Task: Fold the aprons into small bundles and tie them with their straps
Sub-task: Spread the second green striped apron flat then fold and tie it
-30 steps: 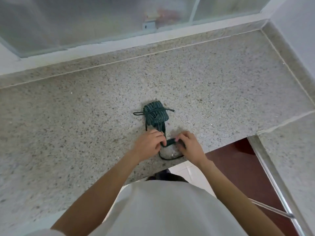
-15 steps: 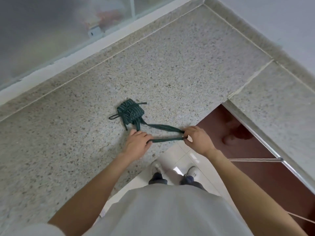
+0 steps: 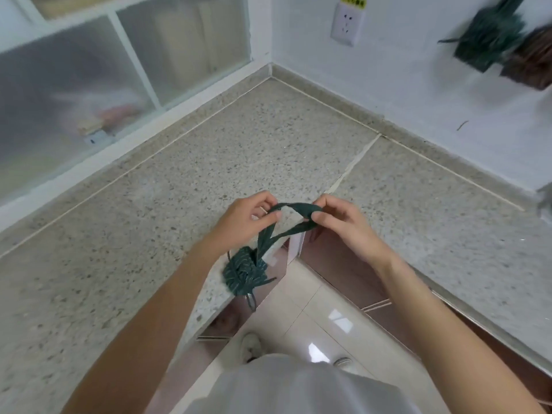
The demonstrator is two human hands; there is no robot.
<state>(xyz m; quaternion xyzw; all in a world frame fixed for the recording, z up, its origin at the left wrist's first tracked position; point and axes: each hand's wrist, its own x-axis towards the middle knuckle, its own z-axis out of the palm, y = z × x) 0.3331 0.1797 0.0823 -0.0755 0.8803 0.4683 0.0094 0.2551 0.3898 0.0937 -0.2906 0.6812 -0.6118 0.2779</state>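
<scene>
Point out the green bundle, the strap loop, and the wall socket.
Bundle point(image 3: 243, 273), head view, middle of the folded striped cloth.
Strap point(image 3: 298, 208), head view, top band between the hands.
Socket point(image 3: 348, 23), head view, white faceplate.

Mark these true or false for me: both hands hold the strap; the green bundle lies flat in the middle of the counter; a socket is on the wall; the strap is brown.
1. Both hands hold the strap. True: the left hand and right hand each pinch the strap.
2. The bundle lies mid-counter. False: the green bundle hangs from the strap at the counter edge.
3. A socket is on the wall. True: socket.
4. The strap is brown. False: dark green.
</scene>
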